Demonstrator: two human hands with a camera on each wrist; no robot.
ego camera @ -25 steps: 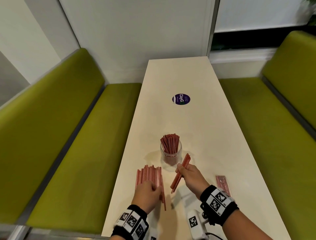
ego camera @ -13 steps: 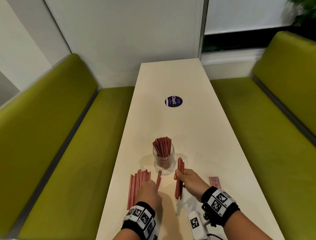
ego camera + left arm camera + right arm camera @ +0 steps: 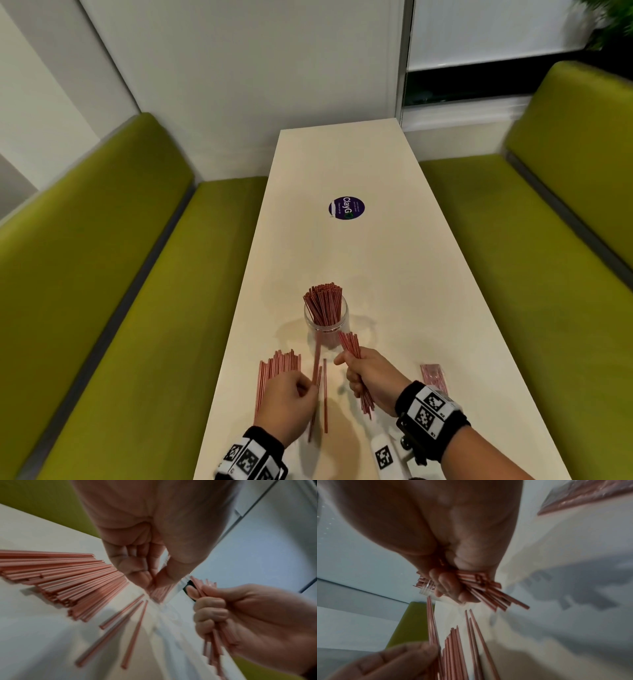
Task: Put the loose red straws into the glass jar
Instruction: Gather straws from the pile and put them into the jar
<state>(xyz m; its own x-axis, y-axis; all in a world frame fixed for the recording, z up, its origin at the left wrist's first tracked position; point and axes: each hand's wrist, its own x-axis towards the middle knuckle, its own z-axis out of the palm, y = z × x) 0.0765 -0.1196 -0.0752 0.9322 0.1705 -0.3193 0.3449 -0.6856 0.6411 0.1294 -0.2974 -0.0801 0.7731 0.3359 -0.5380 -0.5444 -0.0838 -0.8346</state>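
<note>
A long cream table [image 3: 383, 274] runs away from the viewer between two green benches [image 3: 102, 274], with a white wall at its far end. A round purple sticker [image 3: 346, 208] lies on the tabletop toward the far half, well apart from everything else.

The jar [image 3: 326, 330] stands upright near the middle of the table's near half, already packed with red straws whose tops fan out above its rim. Just near of it and to the right, the right hand [image 3: 371, 380] is clenched around a bundle [image 3: 352, 346] of straws, tilted so its far ends lie beside the jar's rim and its near ends stick out below the fist. In the right wrist view the fingers [image 3: 452, 586] wrap fully round this bundle, the jar's threaded neck [image 3: 427, 588] just beyond them.

The left hand [image 3: 286, 407] pinches a few straws [image 3: 317, 356] between thumb and fingertips [image 3: 142, 577], raised and slanted toward the jar. To its left a pile [image 3: 277, 368] of loose straws lies flat in a rough row, partly hidden under that hand. A few single straws [image 3: 324, 397] lie on the table between the two hands, crossing the path to the jar.

At the right, near the right wrist, a clear packet [image 3: 434, 377] of straws lies flat on the table.
</note>
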